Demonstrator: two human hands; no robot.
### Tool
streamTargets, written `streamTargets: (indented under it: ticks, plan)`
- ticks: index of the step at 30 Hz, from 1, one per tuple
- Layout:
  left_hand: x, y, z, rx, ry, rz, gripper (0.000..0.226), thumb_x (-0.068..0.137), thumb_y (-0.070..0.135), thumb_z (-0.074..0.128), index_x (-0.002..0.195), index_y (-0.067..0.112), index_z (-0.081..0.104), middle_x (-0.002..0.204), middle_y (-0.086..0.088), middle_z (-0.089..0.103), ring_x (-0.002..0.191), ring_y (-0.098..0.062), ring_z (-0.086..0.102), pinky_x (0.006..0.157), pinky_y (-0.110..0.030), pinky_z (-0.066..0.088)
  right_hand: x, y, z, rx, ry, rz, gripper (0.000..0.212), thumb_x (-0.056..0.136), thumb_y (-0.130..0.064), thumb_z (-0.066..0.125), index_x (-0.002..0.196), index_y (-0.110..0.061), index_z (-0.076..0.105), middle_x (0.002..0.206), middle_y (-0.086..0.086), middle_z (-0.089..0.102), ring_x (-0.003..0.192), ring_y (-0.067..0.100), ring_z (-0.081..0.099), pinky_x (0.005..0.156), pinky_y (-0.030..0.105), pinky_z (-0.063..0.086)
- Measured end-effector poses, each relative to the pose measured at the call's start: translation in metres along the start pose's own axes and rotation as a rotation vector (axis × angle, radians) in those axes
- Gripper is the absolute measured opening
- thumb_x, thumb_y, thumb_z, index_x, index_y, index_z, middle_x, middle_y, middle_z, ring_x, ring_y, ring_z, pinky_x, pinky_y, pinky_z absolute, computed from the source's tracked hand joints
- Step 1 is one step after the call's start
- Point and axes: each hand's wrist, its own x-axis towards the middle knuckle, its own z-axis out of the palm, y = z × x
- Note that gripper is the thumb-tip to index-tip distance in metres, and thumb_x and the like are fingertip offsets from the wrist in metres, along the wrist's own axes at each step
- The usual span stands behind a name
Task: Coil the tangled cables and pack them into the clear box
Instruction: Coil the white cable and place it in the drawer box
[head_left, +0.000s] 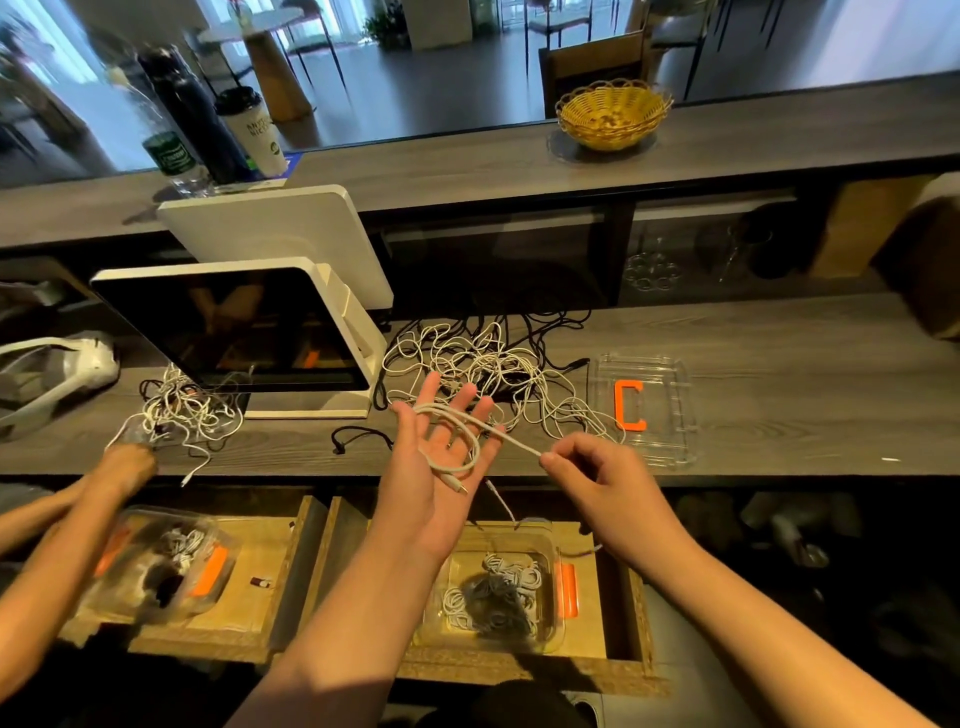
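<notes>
A yellow wicker basket (612, 113) sits on the upper counter (467, 161) beyond a white monitor (249, 332).

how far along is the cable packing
Partly done. Several coiled cables already lie in the clear box. The left hand has a white cable looped around its open palm while the right hand pinches it. A tangled pile still waits on the counter.

The printing on the paper cup (253, 132) was too blurred to read; the green-labelled bottle (171, 156) beside it smeared into the background; the contents of the wicker basket (613, 115) could not be made out; a white strap-like object (52, 371), possibly a headset, was cut off by the left edge; a second person's forearm (67, 540) ran out of frame there too.
</notes>
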Motion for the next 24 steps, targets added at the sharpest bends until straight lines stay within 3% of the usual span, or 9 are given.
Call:
streamTargets:
  ticks: [4, 7, 11, 14, 18, 21, 24]
  plan:
    - [0.006, -0.003, 0.005, -0.069, 0.027, 0.001, 0.048, 0.103, 0.054, 0.033, 0.137, 0.029, 0.056, 0.105, -0.011, 0.075, 0.099, -0.024, 0.073, 0.083, -0.045, 0.059, -0.001, 0.002, 0.003, -0.067, -0.036, 0.023, 0.013, 0.096, -0.034, 0.060, 0.086, -0.032, 0.069, 0.073, -0.009, 0.066, 0.068, 0.007, 0.061, 0.064, 0.035, 0.054]
    - [0.010, -0.004, 0.008, -0.017, 0.064, 0.063, 0.051, 0.103, 0.055, 0.031, 0.139, 0.028, 0.054, 0.084, -0.005, 0.075, 0.079, -0.017, 0.074, 0.071, -0.035, 0.061, -0.002, -0.002, 0.008, -0.054, -0.132, 0.028, 0.013, 0.095, -0.036, 0.062, 0.087, -0.031, 0.072, 0.077, -0.001, 0.069, 0.067, 0.018, 0.065, 0.059, 0.039, 0.058]
    - [0.018, -0.008, 0.007, 0.038, 0.120, 0.114, 0.054, 0.103, 0.057, 0.029, 0.142, 0.027, 0.052, 0.068, 0.001, 0.058, 0.057, -0.008, 0.056, 0.057, -0.025, 0.053, -0.006, -0.007, 0.014, -0.115, -0.177, 0.001, 0.016, 0.094, -0.039, 0.061, 0.091, -0.030, 0.074, 0.074, -0.005, 0.069, 0.065, 0.017, 0.063, 0.064, 0.043, 0.055]
    - [0.021, -0.013, 0.006, 0.024, 0.142, 0.116, 0.054, 0.104, 0.056, 0.028, 0.141, 0.025, 0.053, 0.065, 0.002, 0.055, 0.051, -0.006, 0.049, 0.048, -0.021, 0.046, -0.011, -0.008, 0.016, -0.189, -0.186, -0.034, 0.020, 0.095, -0.042, 0.059, 0.098, -0.031, 0.075, 0.078, -0.006, 0.072, 0.067, 0.011, 0.063, 0.067, 0.038, 0.052]
    - [0.025, -0.015, 0.007, -0.020, 0.177, 0.107, 0.056, 0.104, 0.056, 0.026, 0.138, 0.021, 0.053, 0.060, 0.004, 0.048, 0.047, -0.006, 0.037, 0.043, -0.020, 0.035, -0.016, -0.012, 0.020, -0.264, -0.243, -0.085, 0.021, 0.098, -0.040, 0.056, 0.104, -0.029, 0.072, 0.080, -0.008, 0.070, 0.067, 0.003, 0.059, 0.060, 0.016, 0.043]
    - [0.028, -0.021, 0.009, -0.043, 0.181, 0.088, 0.058, 0.103, 0.058, 0.027, 0.130, 0.015, 0.056, 0.060, 0.003, 0.040, 0.047, -0.008, 0.028, 0.042, -0.021, 0.027, -0.020, -0.012, 0.020, -0.317, -0.273, -0.113, 0.023, 0.100, -0.041, 0.053, 0.107, -0.029, 0.071, 0.077, -0.012, 0.067, 0.068, 0.002, 0.058, 0.061, 0.015, 0.039]
    - [0.026, -0.027, 0.010, 0.094, 0.150, 0.141, 0.052, 0.105, 0.054, 0.028, 0.116, 0.012, 0.056, 0.063, 0.003, 0.037, 0.049, -0.008, 0.027, 0.044, -0.022, 0.024, -0.022, -0.014, 0.018, -0.363, -0.278, -0.130, 0.024, 0.101, -0.041, 0.050, 0.108, -0.028, 0.070, 0.070, -0.012, 0.063, 0.061, 0.001, 0.054, 0.057, 0.014, 0.035]
